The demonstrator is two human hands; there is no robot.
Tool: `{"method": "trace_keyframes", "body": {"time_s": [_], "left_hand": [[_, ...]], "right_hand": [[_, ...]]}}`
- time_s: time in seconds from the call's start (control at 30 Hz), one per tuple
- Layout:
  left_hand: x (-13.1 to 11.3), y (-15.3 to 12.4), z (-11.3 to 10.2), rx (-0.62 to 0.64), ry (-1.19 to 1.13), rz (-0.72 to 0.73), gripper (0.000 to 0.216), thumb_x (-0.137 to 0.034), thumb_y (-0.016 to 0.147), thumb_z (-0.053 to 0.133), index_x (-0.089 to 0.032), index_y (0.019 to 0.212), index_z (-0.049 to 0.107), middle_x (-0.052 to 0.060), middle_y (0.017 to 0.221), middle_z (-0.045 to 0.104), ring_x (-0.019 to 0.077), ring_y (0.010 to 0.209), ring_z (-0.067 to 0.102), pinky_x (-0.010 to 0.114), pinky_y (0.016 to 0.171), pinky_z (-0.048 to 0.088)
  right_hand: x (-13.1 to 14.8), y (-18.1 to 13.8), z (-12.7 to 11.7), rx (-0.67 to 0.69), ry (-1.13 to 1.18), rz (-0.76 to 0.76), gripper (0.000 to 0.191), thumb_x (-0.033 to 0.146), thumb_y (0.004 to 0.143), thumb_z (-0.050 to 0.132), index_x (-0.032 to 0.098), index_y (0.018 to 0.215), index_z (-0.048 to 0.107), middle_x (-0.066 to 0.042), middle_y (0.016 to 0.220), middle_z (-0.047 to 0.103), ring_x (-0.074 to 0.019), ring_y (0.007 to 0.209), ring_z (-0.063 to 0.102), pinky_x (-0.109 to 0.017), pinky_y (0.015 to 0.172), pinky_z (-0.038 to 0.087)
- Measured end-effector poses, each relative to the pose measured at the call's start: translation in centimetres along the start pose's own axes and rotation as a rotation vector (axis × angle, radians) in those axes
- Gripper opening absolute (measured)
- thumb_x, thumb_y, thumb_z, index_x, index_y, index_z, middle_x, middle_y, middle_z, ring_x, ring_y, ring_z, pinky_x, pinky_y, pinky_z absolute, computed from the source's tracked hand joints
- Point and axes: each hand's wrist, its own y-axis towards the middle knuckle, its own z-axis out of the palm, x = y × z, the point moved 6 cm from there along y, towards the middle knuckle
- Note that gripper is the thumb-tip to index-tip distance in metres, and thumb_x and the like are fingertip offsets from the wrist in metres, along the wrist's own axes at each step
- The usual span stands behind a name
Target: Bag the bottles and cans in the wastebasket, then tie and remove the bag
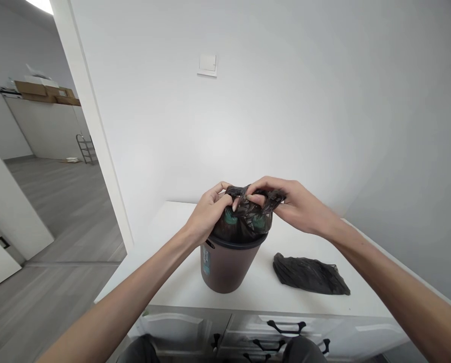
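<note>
Left hand point(209, 210) and right hand point(291, 204) both pinching the bunched top of the filled black bag point(246, 227). Bag sits in the brown bin point(229, 267), upright on the white bench point(256, 292); flattened dark plastic point(310, 275) lies beside it, right.

The bin point(229, 269) stands on the cabinet point(261, 295), with the plastic bag point(248, 227) in its mouth between the left hand point(212, 206) and the right hand point(291, 201). A second bag point(308, 275) lies right of the bin. Drawers point(261, 335) sit below, on the near side. The wall point(285, 111) rises behind, bearing a switch point(207, 63); boxes point(34, 89) sit far left
</note>
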Motion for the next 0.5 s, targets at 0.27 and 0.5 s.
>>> {"method": "trace_keyframes", "body": {"time_s": [0.27, 0.5], "left_hand": [[-0.5, -0.6, -0.3, -0.058, 0.041, -0.054, 0.009, -0.022, 0.074, 0.057, -0.021, 0.083, 0.057, -0.005, 0.071, 0.055, 0.0109, 0.068, 0.048, 0.024, 0.062, 0.034], [-1.3, -1.9, 0.1, -0.056, 0.209, 0.075, 0.015, -0.021, 0.082, 0.055, -0.024, 0.096, 0.052, -0.008, 0.072, 0.061, 0.0109, 0.064, 0.046, 0.027, 0.062, 0.032]], "right_hand": [[1.0, -0.4, 0.4, -0.051, -0.212, -0.219, 0.024, 0.013, 0.097, 0.059, 0.026, 0.103, 0.078, -0.002, 0.099, 0.082, -0.0193, 0.090, 0.076, -0.031, 0.081, 0.057], [-0.4, -0.9, 0.5, -0.349, -0.417, -0.289, 0.052, -0.003, 0.079, 0.053, 0.028, 0.116, 0.071, 0.000, 0.102, 0.080, -0.0186, 0.088, 0.077, -0.030, 0.079, 0.059]]}}
